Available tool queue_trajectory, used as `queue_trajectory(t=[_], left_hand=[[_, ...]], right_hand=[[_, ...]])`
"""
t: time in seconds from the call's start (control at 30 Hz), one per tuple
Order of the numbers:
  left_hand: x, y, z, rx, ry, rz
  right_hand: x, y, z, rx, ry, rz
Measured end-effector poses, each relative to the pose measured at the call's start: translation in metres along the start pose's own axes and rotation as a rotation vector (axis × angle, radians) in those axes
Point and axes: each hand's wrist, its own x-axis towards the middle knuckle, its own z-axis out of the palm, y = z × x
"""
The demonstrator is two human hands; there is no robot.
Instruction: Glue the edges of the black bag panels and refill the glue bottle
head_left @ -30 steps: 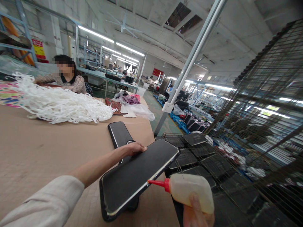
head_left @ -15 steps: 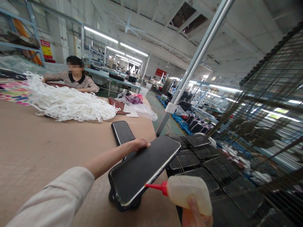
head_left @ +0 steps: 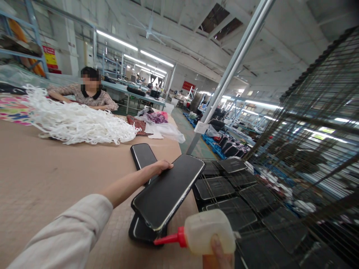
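My left hand (head_left: pixel 160 167) grips the far edge of a long black oval panel (head_left: pixel 168 190) and holds it tilted above the table. My right hand (head_left: pixel 217 254), mostly cut off by the frame's bottom edge, is wrapped round a translucent glue bottle (head_left: pixel 209 231) with a red nozzle (head_left: pixel 168 239). The nozzle tip sits at the panel's near end. Another black panel (head_left: pixel 143 155) lies flat on the table behind, and one more (head_left: pixel 140 231) lies under the held one.
The brown table (head_left: pixel 56 175) carries a heap of white strips (head_left: pixel 75 123) and plastic bags (head_left: pixel 165 130). A person (head_left: pixel 89 93) sits at its far side. Wire racks (head_left: pixel 252 201) hold several black panels at right. A slanted metal pole (head_left: pixel 230 74) rises behind.
The glue bottle has moved left and down, so its nozzle has passed from the panel's long side edge to its near end. The panel has shifted slightly away from me.
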Motion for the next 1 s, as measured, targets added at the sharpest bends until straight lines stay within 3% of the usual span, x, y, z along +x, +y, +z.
queue_trajectory(t=[0.13, 0.27, 0.37, 0.5, 0.63, 0.8, 0.93, 1.0], left_hand=[[-0.002, 0.000, -0.003, -0.009, 0.025, -0.027], [-0.011, -0.003, -0.003, -0.015, -0.007, -0.034], [-0.018, -0.006, -0.003, -0.005, -0.034, -0.014], [-0.026, -0.009, -0.003, -0.010, -0.170, 0.035], [-0.032, -0.009, -0.003, -0.051, -0.306, 0.087], [-0.030, -0.007, -0.002, -0.055, -0.269, 0.069], [-0.026, -0.008, -0.003, -0.068, -0.267, 0.071], [-0.026, -0.008, -0.003, -0.080, -0.305, 0.088]], right_hand=[[0.024, -0.030, 0.000, 0.245, 0.126, 0.087], [0.041, -0.063, 0.007, 0.293, 0.176, -0.041], [0.049, -0.072, 0.010, 0.241, 0.150, -0.183], [0.066, -0.068, 0.006, 0.172, 0.121, -0.306], [0.084, -0.064, 0.001, 0.138, 0.114, -0.327], [0.077, -0.049, -0.005, 0.083, 0.075, -0.275], [0.053, -0.030, -0.008, 0.051, -0.101, -0.122], [0.050, -0.030, -0.006, 0.058, -0.111, -0.120]])
